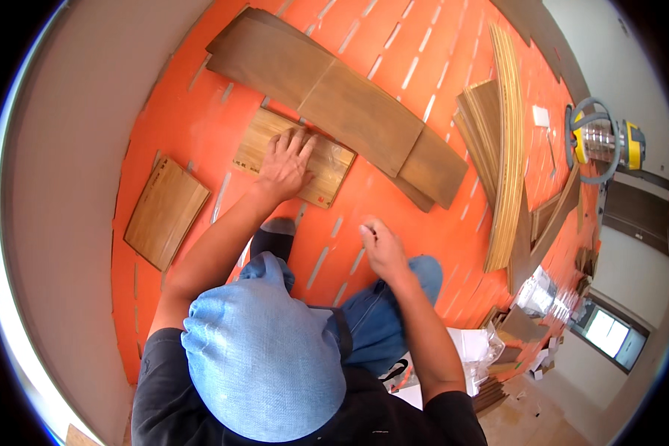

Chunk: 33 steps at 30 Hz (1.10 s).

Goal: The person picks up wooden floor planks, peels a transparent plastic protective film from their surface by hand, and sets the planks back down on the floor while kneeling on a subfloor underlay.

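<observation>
My left hand (pixel 285 163) lies with its fingers spread on a short piece of wood plank (pixel 333 165), which shows a pale underside with small dark marks. This piece rests on the orange floor underlay (pixel 390 223), close beside a row of brown floor planks (pixel 357 111). Nearer to me, above the underlay, my right hand (pixel 383 249) is closed. A small dark bit shows at its fingers, too little to name. Another short plank piece (pixel 167 214) lies to the left, apart from both hands.
A wall (pixel 74 186) runs along the left. Loose planks (pixel 504 149) lie stacked and crossed at the right. Beyond them stands a yellow and grey vacuum cleaner (pixel 609 145) with a hose. Plastic wrapping (pixel 539 293) and offcuts lie at the lower right.
</observation>
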Available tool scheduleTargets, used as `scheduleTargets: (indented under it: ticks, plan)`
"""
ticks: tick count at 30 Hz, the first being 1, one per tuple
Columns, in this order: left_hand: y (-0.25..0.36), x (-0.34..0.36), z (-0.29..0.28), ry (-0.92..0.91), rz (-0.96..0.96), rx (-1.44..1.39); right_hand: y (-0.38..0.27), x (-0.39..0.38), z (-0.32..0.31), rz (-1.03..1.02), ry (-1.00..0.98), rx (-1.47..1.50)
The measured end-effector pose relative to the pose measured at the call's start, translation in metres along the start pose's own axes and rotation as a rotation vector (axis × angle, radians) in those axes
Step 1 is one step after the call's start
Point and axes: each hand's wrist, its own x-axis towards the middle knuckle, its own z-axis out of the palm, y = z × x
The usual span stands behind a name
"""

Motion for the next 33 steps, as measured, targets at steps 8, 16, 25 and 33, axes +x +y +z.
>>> scheduleTargets:
  ticks: [8, 16, 25, 33]
  plan:
    - [-0.025, -0.017, 0.017, 0.116, 0.061, 0.016, -0.036, 0.112, 0.054, -0.039, 0.311, -0.116]
    - [-0.010, -0.050, 0.032, -0.037, 0.020, -0.013, -0.043, 0.133, 0.082, 0.168, 0.275, -0.109]
    - [-0.005, -0.053, 0.030, -0.075, 0.002, -0.007, -0.031, 0.135, 0.082, 0.009, 0.414, 0.020]
    - [-0.005, -0.055, 0.027, -0.100, -0.011, -0.040, -0.041, 0.140, 0.078, -0.109, 0.197, -0.300]
